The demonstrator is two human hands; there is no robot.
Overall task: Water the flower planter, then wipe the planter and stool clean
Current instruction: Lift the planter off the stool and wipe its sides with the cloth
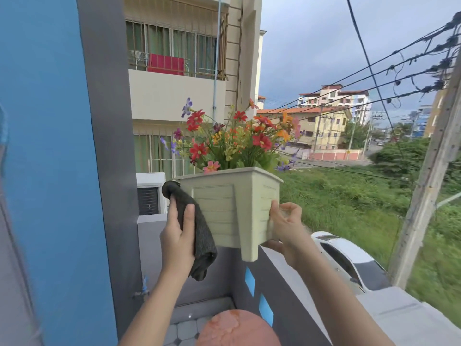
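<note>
My right hand grips the beige ribbed plastic planter, held up at the grey balcony wall. My left hand clasps a dark grey cloth against its side. Wiping pressure could dislodge the planter over the wall.

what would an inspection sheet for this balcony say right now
surface: round red stool, top blotchy, looks wet
job's things: planter with flowers, held up off the stool; grey cloth against its left side
clutter: nothing seen
hands: left hand grips cloth; right hand grips planter's lower right side
cables: power lines overhead at right
surroundings: grey wall, tap, white car below, pole, buildings
</note>
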